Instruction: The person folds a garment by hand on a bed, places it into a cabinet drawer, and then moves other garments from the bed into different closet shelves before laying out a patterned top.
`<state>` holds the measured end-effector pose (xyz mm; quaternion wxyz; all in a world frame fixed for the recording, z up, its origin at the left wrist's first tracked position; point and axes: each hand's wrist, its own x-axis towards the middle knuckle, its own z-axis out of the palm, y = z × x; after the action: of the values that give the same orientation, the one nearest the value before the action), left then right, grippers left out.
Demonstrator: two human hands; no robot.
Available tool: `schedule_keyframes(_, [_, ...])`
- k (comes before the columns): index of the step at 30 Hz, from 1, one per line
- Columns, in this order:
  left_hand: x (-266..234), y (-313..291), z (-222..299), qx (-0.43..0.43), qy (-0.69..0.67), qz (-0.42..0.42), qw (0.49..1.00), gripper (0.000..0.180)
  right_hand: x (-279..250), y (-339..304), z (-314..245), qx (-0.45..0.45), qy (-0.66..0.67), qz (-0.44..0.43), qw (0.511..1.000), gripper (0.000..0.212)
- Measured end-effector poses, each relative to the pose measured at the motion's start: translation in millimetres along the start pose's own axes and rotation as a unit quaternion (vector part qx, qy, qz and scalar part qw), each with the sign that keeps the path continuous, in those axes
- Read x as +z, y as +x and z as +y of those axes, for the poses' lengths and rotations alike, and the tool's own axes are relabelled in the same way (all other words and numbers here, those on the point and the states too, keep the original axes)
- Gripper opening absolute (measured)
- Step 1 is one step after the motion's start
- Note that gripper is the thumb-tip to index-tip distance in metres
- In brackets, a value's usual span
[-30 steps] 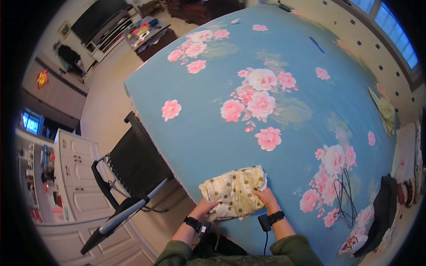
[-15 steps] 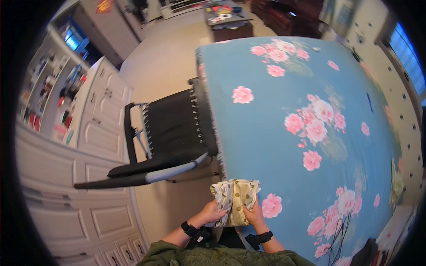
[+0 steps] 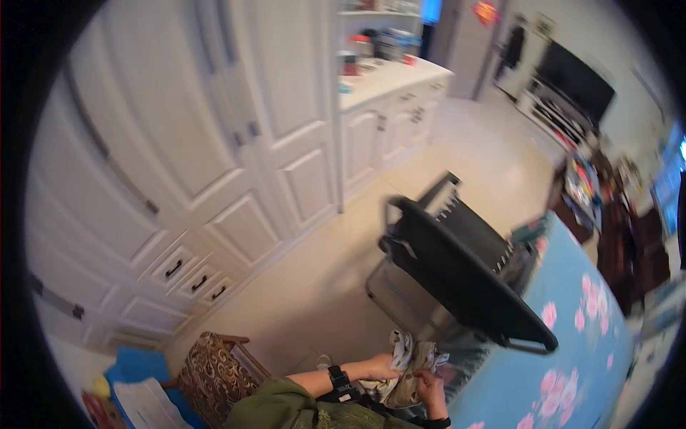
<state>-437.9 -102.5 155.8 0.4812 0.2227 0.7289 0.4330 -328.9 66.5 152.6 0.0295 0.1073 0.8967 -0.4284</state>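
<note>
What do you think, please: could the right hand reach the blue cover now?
Probably yes: the blue cover lies close beside the right hand with nothing visible between, though that hand holds cloth.

**Decent light, smeary frame, heavy fisheye**

So your room's lit okay, soft and moderately bright, kinda warm on the floor (image 3: pixel 500 136), with a pale sheen well ahead of your left hand (image 3: pixel 384 367). A bluish glow (image 3: pixel 672 187) sits far off to the right of your right hand (image 3: pixel 430 390), up against the rim. There's a soft-edged shadow (image 3: pixel 321 297) ahead and left of your left hand, beside the black chair (image 3: pixel 464 272). You've got blur too: the wardrobe (image 3: pixel 286 86) handles further ahead-left look smeared, and the cloth (image 3: pixel 406 390) between your hands is soft, fine detail mushy. Lens bends the wardrobe's lines, and black vignetting eats your corners.
</note>
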Motion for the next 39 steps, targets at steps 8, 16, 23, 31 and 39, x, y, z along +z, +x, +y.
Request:
schedule_keyframes(8, [-123, -92, -55, 0.058, 0.012, 0.213, 0.975, 0.034, 123, 112, -125, -0.062, 0.059, -0.144, 0.986, 0.038])
schedule_keyframes(16, [-182, -129, -57, 0.107, 0.192, 0.390, 0.894, 0.021, 189, 173, -209, 0.107, 0.396, -0.304, 0.860, 0.041])
schedule_keyframes(23, [-210, -159, -59, 0.003, 0.373, 0.505, 0.778, 0.018, 213, 220, -284, 0.193, 0.369, -0.444, 0.793, 0.023])
schedule_keyframes(31, [-248, -255, -40, 0.049, 0.102, 0.548, 0.829, 0.026, 241, 242, -357, 0.092, 0.312, -0.450, 0.832, 0.016])
schedule_keyframes(39, [-322, -369, -108, 0.090, -0.087, 0.671, 0.731, 0.022, 287, 246, -421, 0.008, 0.431, -0.397, 0.810, 0.031])
